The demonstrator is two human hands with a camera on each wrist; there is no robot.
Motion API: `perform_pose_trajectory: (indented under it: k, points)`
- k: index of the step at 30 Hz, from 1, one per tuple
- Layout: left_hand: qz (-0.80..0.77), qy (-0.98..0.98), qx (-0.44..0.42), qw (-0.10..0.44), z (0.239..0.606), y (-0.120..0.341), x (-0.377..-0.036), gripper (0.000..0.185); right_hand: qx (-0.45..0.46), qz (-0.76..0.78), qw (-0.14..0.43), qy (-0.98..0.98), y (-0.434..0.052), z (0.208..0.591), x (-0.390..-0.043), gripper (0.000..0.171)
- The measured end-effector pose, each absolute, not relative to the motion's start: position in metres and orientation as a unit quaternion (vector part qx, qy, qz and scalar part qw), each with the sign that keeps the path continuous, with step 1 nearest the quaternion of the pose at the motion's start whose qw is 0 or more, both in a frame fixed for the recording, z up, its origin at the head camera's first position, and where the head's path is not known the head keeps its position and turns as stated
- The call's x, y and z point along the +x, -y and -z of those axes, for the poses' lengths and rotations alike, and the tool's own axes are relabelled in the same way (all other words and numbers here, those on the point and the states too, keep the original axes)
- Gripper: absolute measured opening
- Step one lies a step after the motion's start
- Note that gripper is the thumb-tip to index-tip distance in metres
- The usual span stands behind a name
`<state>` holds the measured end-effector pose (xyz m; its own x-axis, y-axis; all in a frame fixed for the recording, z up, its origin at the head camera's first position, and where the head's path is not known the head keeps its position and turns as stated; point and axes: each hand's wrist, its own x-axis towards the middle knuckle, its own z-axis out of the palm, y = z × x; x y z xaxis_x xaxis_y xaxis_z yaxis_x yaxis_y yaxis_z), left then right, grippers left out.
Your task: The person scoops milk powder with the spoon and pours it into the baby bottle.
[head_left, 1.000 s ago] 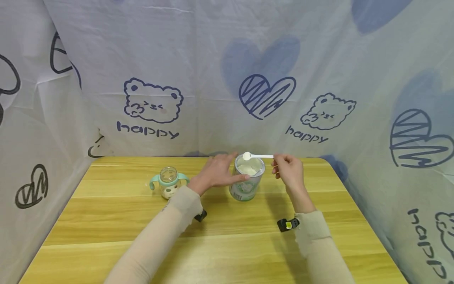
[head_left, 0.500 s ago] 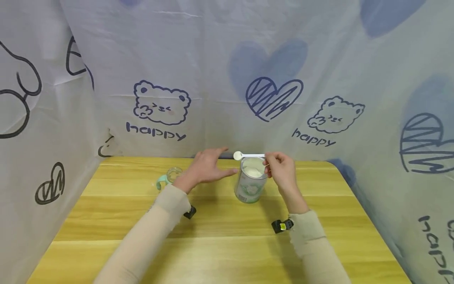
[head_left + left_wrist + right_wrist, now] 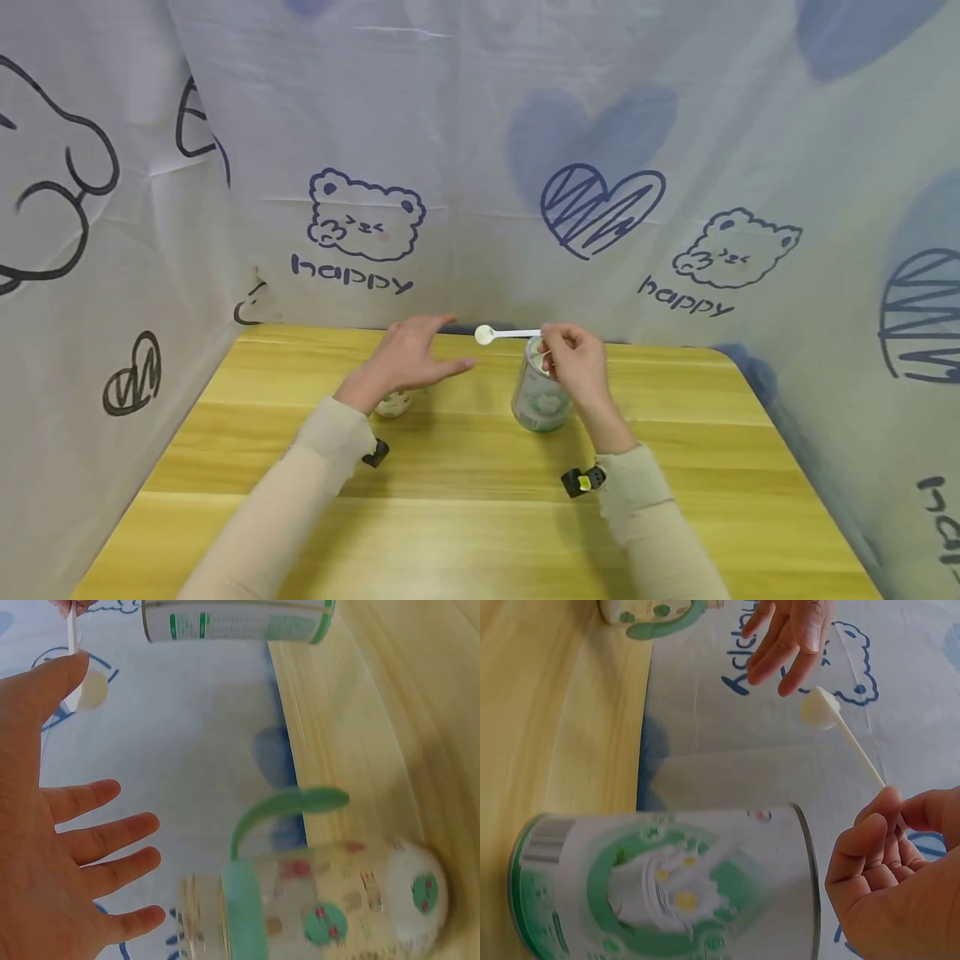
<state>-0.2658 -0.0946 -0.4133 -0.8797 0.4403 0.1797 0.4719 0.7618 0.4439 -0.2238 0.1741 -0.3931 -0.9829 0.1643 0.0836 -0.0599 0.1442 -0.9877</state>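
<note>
My right hand (image 3: 581, 364) pinches the end of a white measuring scoop (image 3: 517, 333) holding pale powder. The scoop lies level above the table, its bowl pointing left. Below that hand stands a white-and-green milk powder can (image 3: 537, 402); the hand covers part of its open top. My left hand (image 3: 405, 354) hovers with fingers spread and holds nothing, its thumb towards the scoop. Beneath it, a clear baby bottle (image 3: 345, 907) stands upright and uncapped, with mint-green handles (image 3: 281, 806) and printed patterns. In the head view the left hand hides most of the bottle.
The wooden table (image 3: 480, 533) reaches back to a pale cloth (image 3: 480, 125) with drawn bears and hearts, which also hangs at both sides. A small black camera sits at each wrist, the left one (image 3: 377, 453) and the right one (image 3: 582, 481).
My left hand has left the can and moved left over the bottle. The right hand has carried the filled scoop left, from over the can's mouth to beyond its left rim.
</note>
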Motion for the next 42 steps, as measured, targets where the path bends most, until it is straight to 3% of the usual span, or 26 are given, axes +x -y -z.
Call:
perform_pose_trajectory:
  k: [28, 42]
  points:
    - [0.27, 0.942, -0.196, 0.034, 0.434, 0.164, -0.25, 0.093, 0.006, -0.665, 0.067, 0.743, -0.125, 0.404, -0.231, 0.025]
    - [0.315, 0.933, -0.175, 0.009, 0.452, 0.193, -0.244, 0.086, 0.018, -0.671, 0.042, 0.74, -0.093, 0.412, -0.23, 0.024]
